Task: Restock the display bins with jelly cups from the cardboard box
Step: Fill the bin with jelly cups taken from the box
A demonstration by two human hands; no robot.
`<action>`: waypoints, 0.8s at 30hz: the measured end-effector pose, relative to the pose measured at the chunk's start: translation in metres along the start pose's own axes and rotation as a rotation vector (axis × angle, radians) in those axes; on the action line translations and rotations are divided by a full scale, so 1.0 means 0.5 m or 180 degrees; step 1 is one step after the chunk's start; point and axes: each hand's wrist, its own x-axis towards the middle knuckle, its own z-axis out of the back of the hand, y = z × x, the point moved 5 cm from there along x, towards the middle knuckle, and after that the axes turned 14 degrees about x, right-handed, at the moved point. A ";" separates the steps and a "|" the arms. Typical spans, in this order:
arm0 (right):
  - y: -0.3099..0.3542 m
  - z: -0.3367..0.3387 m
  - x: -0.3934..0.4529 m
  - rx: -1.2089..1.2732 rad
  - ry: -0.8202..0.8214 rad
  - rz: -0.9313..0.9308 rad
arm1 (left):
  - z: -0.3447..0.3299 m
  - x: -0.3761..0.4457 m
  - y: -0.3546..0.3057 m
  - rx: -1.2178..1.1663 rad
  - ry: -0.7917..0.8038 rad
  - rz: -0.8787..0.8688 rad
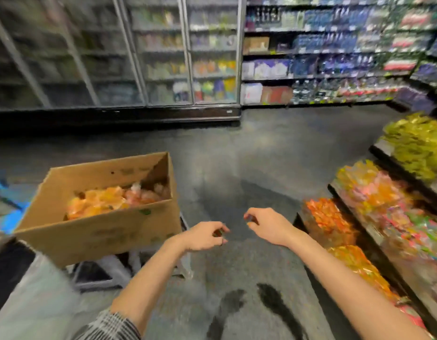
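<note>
Blur hid every label; left hand (205, 235) and right hand (267, 225) curled, grip unclear, beside cardboard box (102, 231).

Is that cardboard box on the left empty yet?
No. The open cardboard box still holds orange jelly cups across its bottom.

— How many hands are out front?
— Two: a left hand (204, 235) and a right hand (269, 225).
— Boxes?
— One open cardboard box (109, 229), with jelly cups (109, 200) inside, too blurred to count.
— Display bins?
— At least four heaps along the display bins (374, 231) on the right; blur hides exact borders.
— Fridge doors?
— Three glass doors (212, 52) show plainly.
</note>
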 end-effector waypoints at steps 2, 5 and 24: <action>0.105 -0.053 0.087 -0.0128 0.0179 0.0243 | 0.039 -0.051 0.132 -0.0093 -0.0107 0.0193; 0.250 -0.128 0.206 -0.0270 0.0378 0.0553 | 0.087 -0.125 0.308 -0.0241 -0.0281 0.0490; 0.585 -0.585 0.799 -0.0683 0.1612 0.0958 | 0.088 -0.237 1.057 -0.1596 -0.1100 0.2624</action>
